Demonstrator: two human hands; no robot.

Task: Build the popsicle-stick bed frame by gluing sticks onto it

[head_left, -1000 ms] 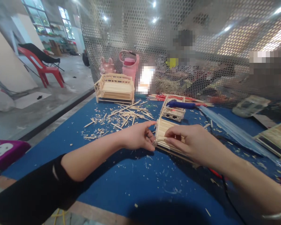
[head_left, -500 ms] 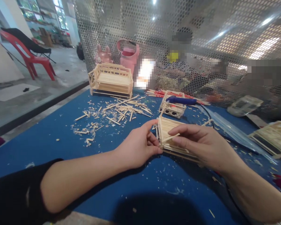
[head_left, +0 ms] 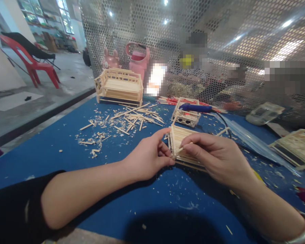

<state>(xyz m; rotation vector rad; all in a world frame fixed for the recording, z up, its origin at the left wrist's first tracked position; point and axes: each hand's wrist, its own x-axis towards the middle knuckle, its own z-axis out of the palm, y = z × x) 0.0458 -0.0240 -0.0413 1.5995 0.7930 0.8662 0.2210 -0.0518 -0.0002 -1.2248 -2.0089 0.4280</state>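
A flat panel of pale wooden sticks (head_left: pixel 180 137) lies on the blue mat (head_left: pixel 132 200) in front of me. My left hand (head_left: pixel 148 156) pinches its near left corner, fingers closed on the edge. My right hand (head_left: pixel 216 157) holds a thin wooden stick (head_left: pixel 181 147) between thumb and fingers, its tip against that same corner. Both forearms rest low over the mat.
Loose sticks and shavings (head_left: pixel 122 123) litter the mat at the left. A finished stick bench (head_left: pixel 120 87) stands at the back, with a small stick frame (head_left: pixel 186 116) and a blue glue gun (head_left: pixel 195 108) behind the panel. Another stick piece (head_left: pixel 295 147) lies right. A perforated metal screen (head_left: pixel 218 40) closes the back.
The view has steadied and shifted slightly. My right hand has drawn the stick in closer to the panel's corner; my left hand keeps its pinch on the edge.
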